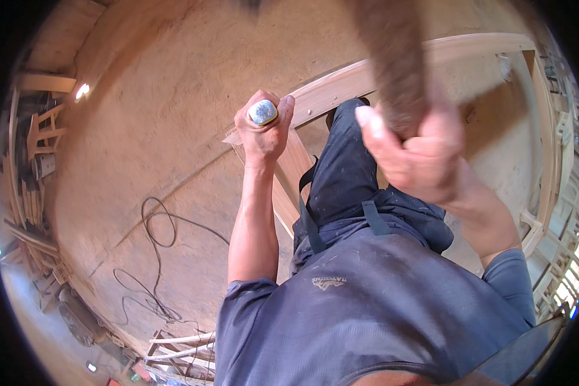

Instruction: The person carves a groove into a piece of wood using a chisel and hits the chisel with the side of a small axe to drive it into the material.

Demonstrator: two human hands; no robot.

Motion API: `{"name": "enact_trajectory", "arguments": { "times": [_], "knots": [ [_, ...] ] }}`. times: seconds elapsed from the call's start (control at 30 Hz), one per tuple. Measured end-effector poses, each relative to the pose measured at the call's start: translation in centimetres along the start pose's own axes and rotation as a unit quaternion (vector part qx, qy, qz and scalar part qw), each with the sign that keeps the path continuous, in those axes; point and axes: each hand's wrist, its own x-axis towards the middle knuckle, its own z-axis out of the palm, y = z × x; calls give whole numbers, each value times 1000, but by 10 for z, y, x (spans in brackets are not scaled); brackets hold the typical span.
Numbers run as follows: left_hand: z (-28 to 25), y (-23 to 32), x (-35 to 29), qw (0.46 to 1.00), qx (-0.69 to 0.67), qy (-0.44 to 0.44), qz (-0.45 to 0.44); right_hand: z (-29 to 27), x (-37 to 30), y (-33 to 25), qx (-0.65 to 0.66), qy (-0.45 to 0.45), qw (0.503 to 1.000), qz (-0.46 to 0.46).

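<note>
My left hand point(264, 132) is closed in a fist around an upright chisel point(262, 112). Only the chisel's rounded grey cap with a yellowish rim shows; its blade is hidden below the fist. The fist is over the left end of a long pale wooden beam point(328, 90). My right hand point(424, 148) is wrapped round a thick, rough brown wooden mallet point(392, 58), raised close to the camera and smeared by motion. The mallet's far end runs out of the top of the view. My knee and dark trousers rest against the beam.
A second pale board point(293, 167) joins the beam near my left hand, and another rail point(543, 135) runs down the right. A dark cable point(157, 257) lies looped on the dusty floor point(135, 161). Wooden frame parts point(180, 350) stand at lower left; more timber point(45, 135) lines the left side.
</note>
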Motion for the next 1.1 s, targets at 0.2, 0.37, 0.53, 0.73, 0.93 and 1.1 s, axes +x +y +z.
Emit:
{"name": "enact_trajectory", "arguments": {
  "times": [0.2, 0.37, 0.53, 0.73, 0.93, 1.1],
  "knots": [
    [-13, -16, -3, 997, -56, 61, -4, 8, -19, 43, -221, -130, 966, -17],
    [-42, -6, 5, 944, -251, 213, -31, 30, -91, 81, -52, -23, 985, 162],
    [-30, 3, 0, 955, -256, 148, -11, 37, -120, 90, 136, -55, 884, 444],
    [-23, 4, 7, 970, -221, 84, -50, 26, -80, 90, 87, -37, 925, 368],
    [-4, -4, 15, 998, -23, 64, -15, -3, -5, 23, 96, 119, 975, 161],
    [5, 16, 17, 997, -36, 46, -49, 0, 7, 24, -97, 25, 994, -41]
  ]
}}
